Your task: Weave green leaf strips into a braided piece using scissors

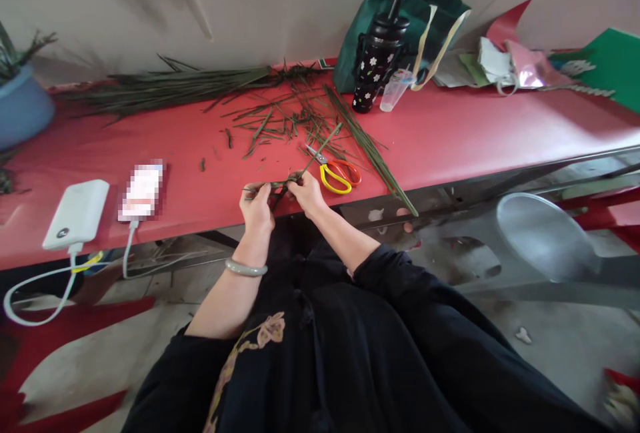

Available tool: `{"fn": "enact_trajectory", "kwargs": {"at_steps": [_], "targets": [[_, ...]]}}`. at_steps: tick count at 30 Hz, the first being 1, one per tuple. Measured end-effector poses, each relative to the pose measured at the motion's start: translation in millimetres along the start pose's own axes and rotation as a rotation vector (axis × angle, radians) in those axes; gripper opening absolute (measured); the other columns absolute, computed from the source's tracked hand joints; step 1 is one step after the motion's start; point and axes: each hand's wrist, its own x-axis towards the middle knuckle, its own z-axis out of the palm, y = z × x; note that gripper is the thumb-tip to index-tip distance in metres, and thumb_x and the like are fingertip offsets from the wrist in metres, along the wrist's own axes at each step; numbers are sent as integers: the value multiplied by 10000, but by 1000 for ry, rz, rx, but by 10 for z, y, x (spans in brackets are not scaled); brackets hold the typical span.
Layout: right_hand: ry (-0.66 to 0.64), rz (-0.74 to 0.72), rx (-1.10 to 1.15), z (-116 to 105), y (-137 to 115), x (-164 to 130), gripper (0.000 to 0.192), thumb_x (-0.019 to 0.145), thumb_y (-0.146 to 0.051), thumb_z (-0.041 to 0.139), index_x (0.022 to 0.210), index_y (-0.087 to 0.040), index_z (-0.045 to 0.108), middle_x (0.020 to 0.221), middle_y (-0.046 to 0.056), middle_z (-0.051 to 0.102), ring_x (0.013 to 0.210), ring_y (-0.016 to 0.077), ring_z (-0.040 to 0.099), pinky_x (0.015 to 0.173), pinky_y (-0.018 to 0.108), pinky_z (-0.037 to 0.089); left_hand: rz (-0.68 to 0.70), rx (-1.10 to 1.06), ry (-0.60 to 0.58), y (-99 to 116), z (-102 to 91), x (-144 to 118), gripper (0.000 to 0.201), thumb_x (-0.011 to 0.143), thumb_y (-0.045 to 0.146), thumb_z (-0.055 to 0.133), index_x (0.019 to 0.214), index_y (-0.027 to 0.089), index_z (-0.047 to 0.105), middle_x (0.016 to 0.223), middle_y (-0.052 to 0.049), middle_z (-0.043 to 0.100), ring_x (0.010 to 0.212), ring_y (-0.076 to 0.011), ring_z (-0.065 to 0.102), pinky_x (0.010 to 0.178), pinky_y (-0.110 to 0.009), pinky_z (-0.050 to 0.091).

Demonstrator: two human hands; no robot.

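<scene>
Near the table's front edge, my left hand (pixel 257 202) and my right hand (pixel 305 192) are both closed on one small piece woven from green leaf strips (pixel 281 186). A pale bangle (pixel 246 267) circles my left wrist. One strip (pixel 323 149) sticks out of the piece up and to the right, past my right hand. Just right of that hand lie scissors (pixel 340 175) with yellow and orange handles, their blades pointing away to the left. Cut leaf scraps (pixel 295 119) are scattered beyond the hands. My fingers hide much of the weave.
A long leaf bundle (pixel 190 86) lies along the wall; another strip bundle (pixel 373 146) overhangs the red table (pixel 450 133). A black tumbler (pixel 380 59), plastic cup (pixel 396 91) and green bag (pixel 353 33) stand behind. A cabled power bank (pixel 77 213) and phone (pixel 141 191) lie left.
</scene>
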Motion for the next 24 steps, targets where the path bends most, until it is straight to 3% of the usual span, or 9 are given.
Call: {"fn": "enact_trajectory", "kwargs": {"at_steps": [7, 10, 13, 15, 20, 24], "targets": [[-29, 51, 75, 1, -5, 24, 119, 696, -113, 537, 772, -172, 467, 541, -67, 539, 468, 78, 555, 468, 195, 481, 2, -7, -27, 114, -49, 102, 278, 555, 228, 704, 741, 180, 503, 620, 45, 559, 565, -91, 563, 570, -237, 455], [-31, 40, 88, -20, -19, 17, 116, 702, -110, 537, 777, -169, 471, 536, -68, 543, 458, 76, 551, 465, 194, 480, -51, 82, -161, 50, -39, 37, 266, 559, 250, 728, 755, 162, 571, 685, 6, 615, 641, -112, 591, 643, -260, 474], [-87, 13, 54, -36, -19, 14, 125, 696, -104, 545, 780, -166, 476, 512, -77, 528, 437, 71, 536, 447, 181, 467, 4, 206, -261, -16, -13, -3, 195, 585, 250, 719, 693, 131, 609, 711, -23, 643, 678, -119, 600, 711, -267, 474], [-102, 16, 47, -36, -16, 18, 130, 697, -107, 547, 787, -165, 474, 516, -77, 532, 436, 71, 537, 443, 182, 467, 3, 185, -202, -27, -7, 20, 190, 580, 256, 721, 649, 133, 594, 657, -9, 632, 629, -114, 593, 677, -264, 476], [-65, 60, 19, -17, -20, 33, 123, 706, -93, 525, 787, -163, 464, 526, -70, 536, 447, 71, 549, 453, 184, 477, -171, -105, -14, 54, -50, 128, 292, 519, 310, 755, 640, 158, 538, 571, 29, 591, 573, -105, 583, 617, -252, 470], [-40, 63, 31, -21, -40, 29, 111, 709, -108, 529, 787, -161, 471, 525, -69, 530, 440, 66, 539, 449, 181, 473, -135, -73, -90, 57, -88, 103, 328, 540, 353, 746, 759, 165, 589, 746, -13, 644, 717, -126, 609, 690, -272, 471]]}}
